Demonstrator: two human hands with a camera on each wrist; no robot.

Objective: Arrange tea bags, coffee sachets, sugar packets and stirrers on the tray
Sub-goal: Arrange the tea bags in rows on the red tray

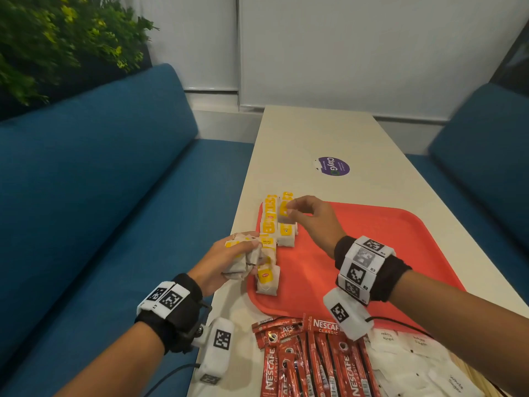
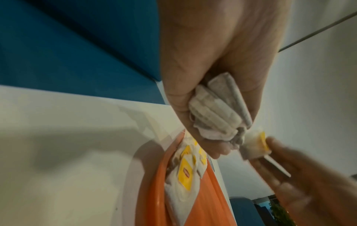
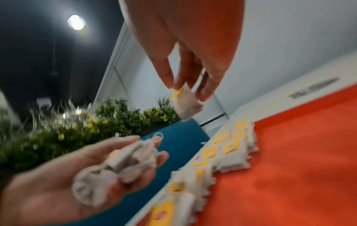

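The right hand pinches one tea bag between thumb and fingertips and holds it in the air above the far left part of the red tray. The bag has a yellow tag.

The left hand is curled around a bunch of tea bags at the left edge of the tray. In the left wrist view the bunch sits squashed in the palm.

More tea bags lie on the tray in two rows along its left side, one after another. Their yellow tags are too small and blurry to read well; one seems to say "RELAX".

The tray sits on a long white surface. Near the front edge lies a pile of red coffee sachets. They say "NESCAFE CLASSIC" in white letters. Just to the right of them is a pile of white sugar packets with small writing that says "White Sugar". Both piles are off the tray.

Farther back on the surface is a round purple sticker that reads "ClayG". Blue sofas stand on both sides, and a green plant is behind the left one.
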